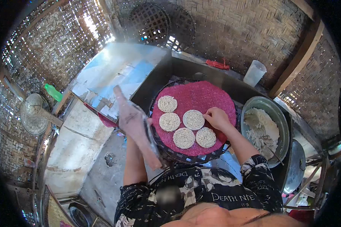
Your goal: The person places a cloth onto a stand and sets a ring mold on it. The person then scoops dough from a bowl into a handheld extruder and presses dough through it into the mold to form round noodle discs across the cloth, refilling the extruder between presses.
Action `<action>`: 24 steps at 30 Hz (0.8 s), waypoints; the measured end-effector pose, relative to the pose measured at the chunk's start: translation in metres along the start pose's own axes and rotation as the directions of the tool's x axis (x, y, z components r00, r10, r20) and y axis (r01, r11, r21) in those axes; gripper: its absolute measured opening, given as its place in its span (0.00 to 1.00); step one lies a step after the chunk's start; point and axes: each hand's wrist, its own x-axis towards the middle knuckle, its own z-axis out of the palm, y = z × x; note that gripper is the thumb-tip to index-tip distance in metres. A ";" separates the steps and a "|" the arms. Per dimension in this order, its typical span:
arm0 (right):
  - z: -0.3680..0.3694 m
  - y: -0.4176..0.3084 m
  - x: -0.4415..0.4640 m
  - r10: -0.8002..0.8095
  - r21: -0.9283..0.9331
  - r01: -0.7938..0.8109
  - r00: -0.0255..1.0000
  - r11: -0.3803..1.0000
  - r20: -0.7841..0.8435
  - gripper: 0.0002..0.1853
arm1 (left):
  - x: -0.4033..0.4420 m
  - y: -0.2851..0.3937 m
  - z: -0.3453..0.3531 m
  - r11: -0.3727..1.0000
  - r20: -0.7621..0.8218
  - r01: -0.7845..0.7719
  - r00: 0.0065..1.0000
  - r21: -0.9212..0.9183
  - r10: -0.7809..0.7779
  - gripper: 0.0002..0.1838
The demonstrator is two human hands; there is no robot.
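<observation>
My right hand [217, 118] pinches the rim of a white ring [193, 120] that surrounds a round cake of pale strands on a red cloth [201, 92]. Four more such cakes lie on the cloth, one at the upper left [167, 103] and one just below the ring [184, 138]. The cloth covers a round woven tray [189, 159]. A wooden press-like tool [134, 125] stands over the tray's left edge, blurred. Behind it is my left hand [150, 121], mostly hidden, with only a bit of finger showing.
To the right stands a large metal basin [282, 123] of pale dough with a stick in it. A clear plastic cup [255, 73] and a red bag [217, 64] are at the back. A box with a worn blue-white top [117, 68] stands at the left back.
</observation>
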 end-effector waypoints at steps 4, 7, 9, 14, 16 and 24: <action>0.012 0.001 0.003 -0.156 -0.152 0.139 0.982 0.979 -0.105 0.12 | 0.002 -0.016 -0.033 0.996 -0.165 -0.086 0.983 -0.006 0.084 0.11; 0.008 -0.010 -0.003 -0.219 -0.237 0.182 0.965 0.954 -0.142 0.11 | 0.018 -0.056 -0.073 0.990 -0.002 -0.104 0.995 -0.095 0.104 0.10; 0.000 -0.012 -0.003 -0.238 -0.238 0.199 0.960 0.951 -0.149 0.10 | 0.060 -0.106 -0.109 0.987 0.181 -0.069 0.979 -0.146 0.095 0.10; -0.019 -0.017 -0.004 -0.138 -0.228 0.107 0.982 0.968 -0.125 0.11 | 0.035 -0.082 -0.114 0.961 0.314 -0.239 0.910 -0.138 0.271 0.12; -0.017 -0.018 -0.004 -0.108 -0.252 0.079 0.989 0.965 -0.104 0.11 | 0.029 -0.076 -0.109 0.936 0.271 -0.338 0.896 -0.097 0.351 0.11; -0.004 -0.026 0.004 -0.027 -0.291 0.014 0.999 0.957 -0.041 0.12 | 0.026 -0.064 -0.106 0.923 0.244 -0.368 0.890 -0.117 0.385 0.12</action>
